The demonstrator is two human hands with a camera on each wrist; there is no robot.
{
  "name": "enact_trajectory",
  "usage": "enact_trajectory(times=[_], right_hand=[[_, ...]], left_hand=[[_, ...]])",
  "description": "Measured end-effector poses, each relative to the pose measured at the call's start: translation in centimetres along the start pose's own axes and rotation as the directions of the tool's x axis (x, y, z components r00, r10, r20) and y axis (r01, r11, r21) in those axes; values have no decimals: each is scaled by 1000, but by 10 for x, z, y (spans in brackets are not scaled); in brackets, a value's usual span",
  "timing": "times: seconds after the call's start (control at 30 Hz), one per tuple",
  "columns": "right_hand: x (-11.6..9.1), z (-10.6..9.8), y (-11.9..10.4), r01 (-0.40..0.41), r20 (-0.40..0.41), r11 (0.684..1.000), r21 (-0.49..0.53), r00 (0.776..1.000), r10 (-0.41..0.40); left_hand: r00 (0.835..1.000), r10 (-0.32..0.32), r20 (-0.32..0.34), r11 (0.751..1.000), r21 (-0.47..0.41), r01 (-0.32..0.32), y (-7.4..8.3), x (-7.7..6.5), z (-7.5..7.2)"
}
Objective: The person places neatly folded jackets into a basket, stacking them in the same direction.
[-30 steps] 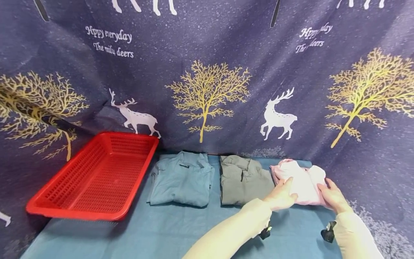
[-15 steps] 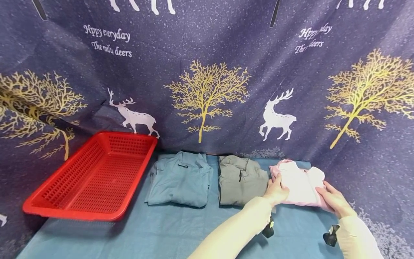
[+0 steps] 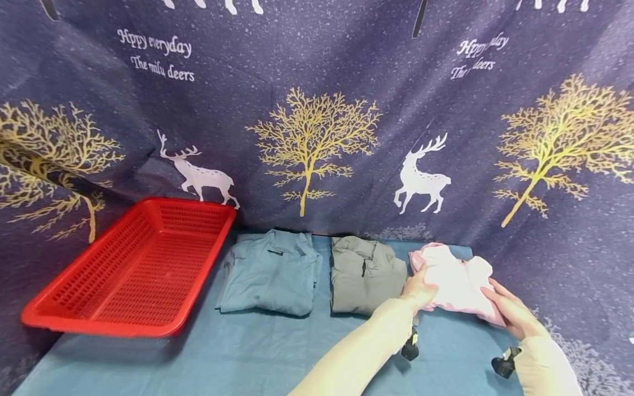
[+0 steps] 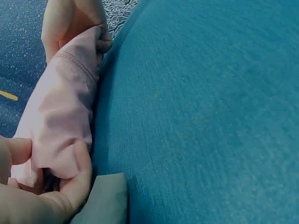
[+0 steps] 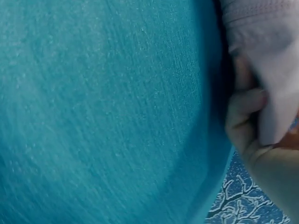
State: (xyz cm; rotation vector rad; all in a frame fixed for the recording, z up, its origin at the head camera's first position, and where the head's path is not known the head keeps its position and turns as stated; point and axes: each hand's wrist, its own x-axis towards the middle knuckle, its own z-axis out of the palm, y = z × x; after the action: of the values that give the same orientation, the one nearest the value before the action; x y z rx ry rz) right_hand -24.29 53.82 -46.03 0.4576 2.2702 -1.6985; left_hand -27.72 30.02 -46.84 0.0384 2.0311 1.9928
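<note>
A folded pale pink shirt [image 3: 458,280] lies at the right end of the row of clothes, slightly slanted. My left hand [image 3: 418,291] grips its left edge, and in the left wrist view the thumb and fingers are bent round the cloth [image 4: 60,107]. On the opposite edge my right hand [image 3: 515,313] holds the shirt, fingers curled under it in the right wrist view, where the shirt's side [image 5: 275,84] hangs over them. Just left of my left hand lies a folded grey-green shirt [image 3: 366,283], partly behind that hand.
A folded blue shirt [image 3: 269,278] lies left of the grey-green one. Farther left stands a red perforated plastic basket [image 3: 225,242] with nothing in it. A blue cloth [image 3: 238,357] covers the table. Behind hangs a dark curtain [image 3: 361,55] with deer and trees.
My left hand has drawn in to the shirt's left edge and closed on it. The pink shirt has turned slightly, its right side lower. The head view has shifted a little.
</note>
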Motion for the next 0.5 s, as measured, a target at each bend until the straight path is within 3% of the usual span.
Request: enact_trajectory(times=[0.07,0.17,0.33,0.5], right_hand=[[-1,0,4,5,-11,999,39,1000,-4],[-4,1,6,18,-61,999,41,998,-16],[-9,7,4,93,-148,995,27,985,-88],[-16,10,2,157,-182,978,138,974,-131]], left_hand=[[999,-17,37,994,-104,21,0,-1,1],[997,-12,81,984,-178,26,3,-5,0],[996,29,82,991,-131,-18,7,-7,-1],[995,20,102,995,-94,-10,9,-8,-2]])
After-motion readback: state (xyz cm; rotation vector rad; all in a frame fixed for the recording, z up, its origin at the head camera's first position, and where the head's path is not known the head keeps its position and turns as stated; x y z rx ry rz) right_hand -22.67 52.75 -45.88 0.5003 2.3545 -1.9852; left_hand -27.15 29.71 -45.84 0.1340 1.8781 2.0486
